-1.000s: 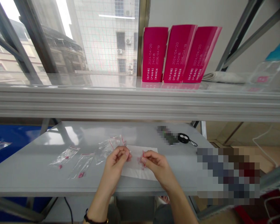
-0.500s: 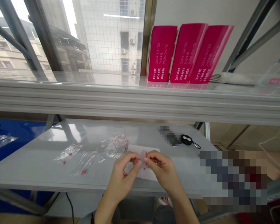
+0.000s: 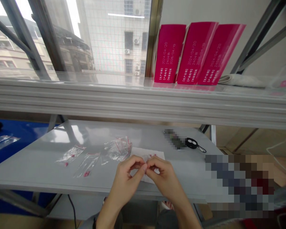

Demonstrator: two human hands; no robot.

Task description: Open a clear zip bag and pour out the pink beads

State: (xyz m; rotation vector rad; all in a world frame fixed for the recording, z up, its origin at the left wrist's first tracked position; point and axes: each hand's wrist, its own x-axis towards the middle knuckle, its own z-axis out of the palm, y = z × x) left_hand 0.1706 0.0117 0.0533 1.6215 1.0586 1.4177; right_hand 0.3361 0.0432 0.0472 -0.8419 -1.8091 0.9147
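My left hand [image 3: 129,172] and my right hand [image 3: 162,173] meet over the white paper [image 3: 159,153], thumbs and forefingers pinched closed with their tips together. Between them they grip a small clear zip bag [image 3: 146,157], mostly hidden by the fingers. Small pinkish-red bits [image 3: 154,155] show just beyond the fingertips. Left of my hands is a loose pile of clear zip bags [image 3: 116,150] with red seal lines. Farther left, two flat clear bags lie apart: a nearer bag [image 3: 91,160] and a farther bag [image 3: 72,154], each with small pinkish-red pieces inside.
A black key fob with a clip [image 3: 192,143] lies at the table's right, beside a blurred-out item [image 3: 174,139]. Above the table runs a shelf [image 3: 109,101] holding three magenta boxes [image 3: 170,54] and a folded cloth [image 3: 243,80]. More bags [image 3: 4,143] lie on a blue surface.
My fingertips have come together. The bag's red seal line, visible between them before, is now hidden, and the red bits have shifted from below the fingers to beyond them.
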